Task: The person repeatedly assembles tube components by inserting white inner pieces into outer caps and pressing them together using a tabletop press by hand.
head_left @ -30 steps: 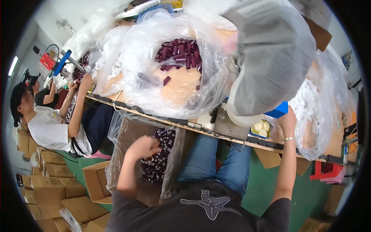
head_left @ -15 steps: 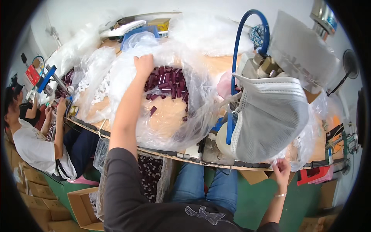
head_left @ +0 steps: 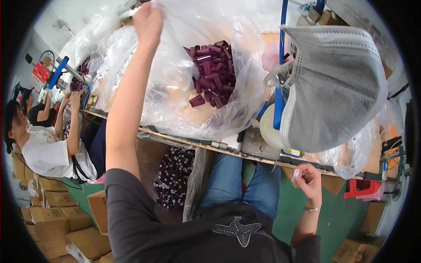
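My left hand is raised at the far side of the table, its fingers closed on the edge of a clear plastic bag. Short, glossy dark-purple tubes lie heaped inside the bag. Held just off the table's front edge, my right hand has its fingers curled in. Something small and white shows at the thumb; whether it is held or wrapped round the thumb I cannot tell.
A grey face mask hides much of the table's right side. Below the table's front edge stands an open container of purple and white parts. A person works at the left. Cartons stack behind, and a red stool is at right.
My left hand has moved farther out, lifting the plastic bag, and the purple tubes have slid into a tighter heap. My right hand has drawn slightly left, away from the table edge. The view has shifted.
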Tool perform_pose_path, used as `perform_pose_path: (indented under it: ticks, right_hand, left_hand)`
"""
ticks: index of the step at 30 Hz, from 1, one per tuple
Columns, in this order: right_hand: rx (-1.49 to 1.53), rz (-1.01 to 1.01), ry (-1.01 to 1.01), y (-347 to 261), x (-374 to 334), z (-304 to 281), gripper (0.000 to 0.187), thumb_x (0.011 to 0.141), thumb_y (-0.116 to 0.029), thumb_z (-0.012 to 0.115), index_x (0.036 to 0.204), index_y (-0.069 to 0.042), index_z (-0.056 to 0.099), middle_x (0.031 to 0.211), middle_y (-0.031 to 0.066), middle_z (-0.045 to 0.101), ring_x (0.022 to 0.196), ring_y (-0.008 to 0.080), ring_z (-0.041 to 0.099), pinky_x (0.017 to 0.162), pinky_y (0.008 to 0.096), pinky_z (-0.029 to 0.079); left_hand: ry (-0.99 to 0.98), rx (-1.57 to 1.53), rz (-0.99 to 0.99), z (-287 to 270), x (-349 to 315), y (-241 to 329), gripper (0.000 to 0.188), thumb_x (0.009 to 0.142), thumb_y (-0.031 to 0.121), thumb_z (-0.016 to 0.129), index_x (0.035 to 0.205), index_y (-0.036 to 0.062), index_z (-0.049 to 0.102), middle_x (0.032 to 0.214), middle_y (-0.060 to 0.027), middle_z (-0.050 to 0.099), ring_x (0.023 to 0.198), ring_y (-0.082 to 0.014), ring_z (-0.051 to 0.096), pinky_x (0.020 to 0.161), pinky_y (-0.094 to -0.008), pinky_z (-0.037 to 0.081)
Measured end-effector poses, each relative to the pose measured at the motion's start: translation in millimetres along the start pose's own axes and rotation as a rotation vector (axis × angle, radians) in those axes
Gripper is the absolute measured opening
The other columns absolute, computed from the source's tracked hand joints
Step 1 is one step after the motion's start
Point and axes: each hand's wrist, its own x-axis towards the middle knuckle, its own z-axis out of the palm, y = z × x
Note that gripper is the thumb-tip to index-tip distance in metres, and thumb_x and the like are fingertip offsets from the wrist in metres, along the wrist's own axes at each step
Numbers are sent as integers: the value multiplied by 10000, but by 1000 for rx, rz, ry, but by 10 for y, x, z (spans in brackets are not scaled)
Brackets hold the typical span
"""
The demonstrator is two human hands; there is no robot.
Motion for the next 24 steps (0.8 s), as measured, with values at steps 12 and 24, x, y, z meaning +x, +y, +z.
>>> perform_pose_path:
  ticks: [12,24]
  right_hand:
    - [54,-173,48,150,9,293,275,884,38,601,1154,-1,564,973,110,689,797,94,617,700,222,489]
    - [-31,-362,258,260,586,655,209,883,18,622,1089,41,596,988,117,699,833,112,647,718,229,507]
  left_hand:
    - [-292,454,744,-234,-1437,788,327,731,9,625,1058,16,615,1137,-144,615,1095,-328,570,880,-406,441]
    - [-700,718,387,-338,-2668,56,429,712,4,611,1140,-7,587,988,-140,614,977,-319,565,837,-439,406]
